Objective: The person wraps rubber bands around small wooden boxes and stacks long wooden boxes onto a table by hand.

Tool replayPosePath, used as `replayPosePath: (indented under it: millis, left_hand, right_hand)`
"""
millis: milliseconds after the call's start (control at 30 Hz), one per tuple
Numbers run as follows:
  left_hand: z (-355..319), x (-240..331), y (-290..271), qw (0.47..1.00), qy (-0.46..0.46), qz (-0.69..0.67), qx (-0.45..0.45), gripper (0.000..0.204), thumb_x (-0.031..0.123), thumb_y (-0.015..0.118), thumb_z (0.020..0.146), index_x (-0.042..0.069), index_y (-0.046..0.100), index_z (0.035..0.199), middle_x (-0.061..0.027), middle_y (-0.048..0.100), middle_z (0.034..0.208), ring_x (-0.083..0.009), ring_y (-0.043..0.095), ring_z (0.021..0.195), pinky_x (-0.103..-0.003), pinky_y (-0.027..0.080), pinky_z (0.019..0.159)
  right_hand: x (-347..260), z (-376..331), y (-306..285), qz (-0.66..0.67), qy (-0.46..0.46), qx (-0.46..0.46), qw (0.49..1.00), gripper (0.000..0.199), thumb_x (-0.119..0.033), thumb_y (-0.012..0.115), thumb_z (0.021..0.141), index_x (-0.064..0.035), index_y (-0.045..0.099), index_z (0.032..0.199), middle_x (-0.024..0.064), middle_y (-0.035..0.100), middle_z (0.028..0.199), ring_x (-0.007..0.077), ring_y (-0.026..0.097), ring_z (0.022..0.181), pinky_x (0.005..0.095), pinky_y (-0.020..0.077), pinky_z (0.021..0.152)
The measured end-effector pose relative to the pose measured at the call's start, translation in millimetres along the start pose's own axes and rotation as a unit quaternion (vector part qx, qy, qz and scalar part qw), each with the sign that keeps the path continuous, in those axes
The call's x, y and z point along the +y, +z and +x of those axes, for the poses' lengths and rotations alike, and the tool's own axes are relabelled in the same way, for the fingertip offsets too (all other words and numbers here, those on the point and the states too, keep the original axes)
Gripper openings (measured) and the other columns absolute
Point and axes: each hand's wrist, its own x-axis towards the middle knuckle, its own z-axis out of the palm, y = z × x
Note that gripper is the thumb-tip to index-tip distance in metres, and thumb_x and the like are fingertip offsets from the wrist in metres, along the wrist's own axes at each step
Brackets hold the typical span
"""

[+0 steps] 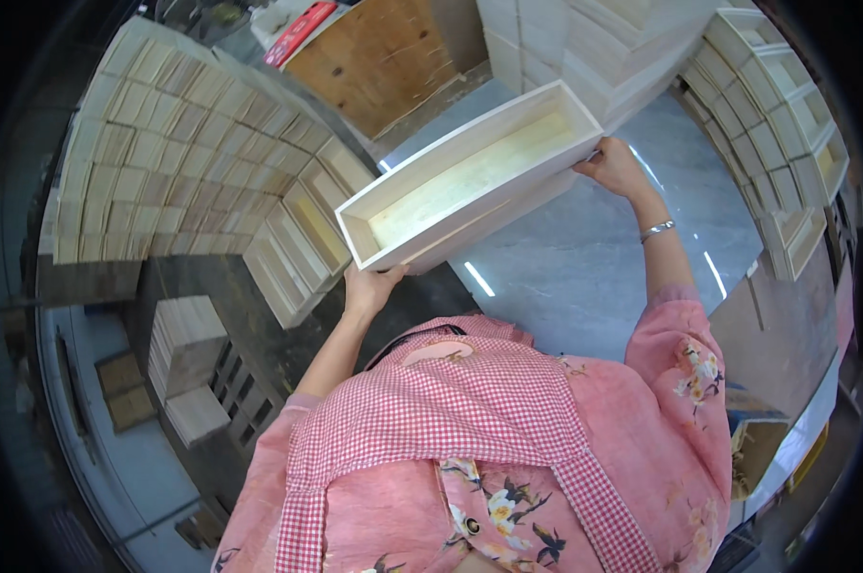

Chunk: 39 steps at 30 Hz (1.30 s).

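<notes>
Box: long, open-topped, pale wooden box [470, 177], one in hand, held up in the air above the grey marbled floor [584, 277], tilted so its yellowish inner bottom shows.
Stacks left of the box: a curved wall of pale wooden boxes [183, 153] of the same kind, too many to count, the nearest row lying open-side-up just beside the box's lower end.
Stacks right of the box: a second pile of open wooden trays [785, 124], well apart from the box, also too many to count.
Board beyond the box: one brown plywood sheet [384, 57] lying flat.
Handling: the box looks stiff and light for its length, thin-walled and dry rather than slippery; its span would likely make it swing if held at one end only, so the two short ends seem the sound places to grip.
Left hand [372, 286]: closed on the box's near short end, from underneath.
Right hand [613, 164]: closed on the box's far short end, fingers curled around the corner.
Bracelet: one thin silver bracelet [657, 229] on the right wrist.
</notes>
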Motion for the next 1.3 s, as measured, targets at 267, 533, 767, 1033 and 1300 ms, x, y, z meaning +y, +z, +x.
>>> replayPosePath:
  millis: [267, 533, 767, 1033, 1300]
  left_hand:
    - [-10, 6, -2, 0.999, 0.020, 0.025, 0.033, 0.036, 0.014, 0.082, 0.075, 0.002, 0.070, 0.107, -0.0182, 0.073, 0.095, -0.0289, 0.073, 0.091, -0.036, 0.056, 0.079]
    - [-7, -5, -10, 0.999, 0.032, 0.012, 0.018, 0.035, 0.016, 0.083, 0.072, 0.003, 0.073, 0.103, -0.0195, 0.073, 0.091, -0.0320, 0.072, 0.089, -0.037, 0.057, 0.077]
    - [-2, -22, -1, 0.997, 0.048, -0.022, 0.049, 0.031, 0.023, 0.080, 0.075, 0.002, 0.072, 0.097, -0.0232, 0.070, 0.089, -0.0398, 0.069, 0.085, -0.043, 0.057, 0.075]
    - [0, -51, -3, 0.993, 0.069, -0.099, 0.011, 0.020, 0.016, 0.068, 0.077, -0.001, 0.063, 0.087, -0.0245, 0.066, 0.088, -0.0421, 0.066, 0.085, -0.048, 0.053, 0.076]
    - [52, -232, -53, 0.995, -0.018, -0.082, 0.053, 0.053, 0.012, 0.069, 0.071, -0.002, 0.058, 0.121, -0.0236, 0.059, 0.122, -0.0405, 0.055, 0.117, -0.046, 0.044, 0.101]
  right_hand:
    - [-7, 7, -2, -0.052, -0.006, -0.040, 0.998, 0.029, -0.011, 0.079, 0.072, 0.0055, 0.072, 0.094, 0.0211, 0.072, 0.083, 0.0275, 0.070, 0.072, 0.0362, 0.0545, 0.071]
    - [-11, 15, -4, -0.039, -0.040, -0.056, 0.997, 0.029, -0.004, 0.081, 0.070, 0.0040, 0.072, 0.096, 0.0152, 0.074, 0.084, 0.0204, 0.070, 0.076, 0.0328, 0.0550, 0.071]
    - [-5, 19, -2, 0.015, -0.038, -0.066, 0.997, 0.037, 0.000, 0.082, 0.071, 0.0038, 0.068, 0.106, 0.0122, 0.074, 0.096, 0.0182, 0.070, 0.086, 0.0324, 0.0556, 0.077]
    - [-13, 10, 17, -0.030, 0.057, -0.050, 0.997, 0.042, 0.001, 0.073, 0.075, -0.0001, 0.063, 0.116, 0.0065, 0.067, 0.102, 0.0173, 0.062, 0.088, 0.0297, 0.0505, 0.073]
    - [38, -109, 49, 0.018, 0.290, 0.078, 0.954, 0.015, -0.008, 0.060, 0.086, -0.0080, 0.054, 0.072, 0.0009, 0.054, 0.066, 0.0091, 0.047, 0.054, 0.0257, 0.0350, 0.044]
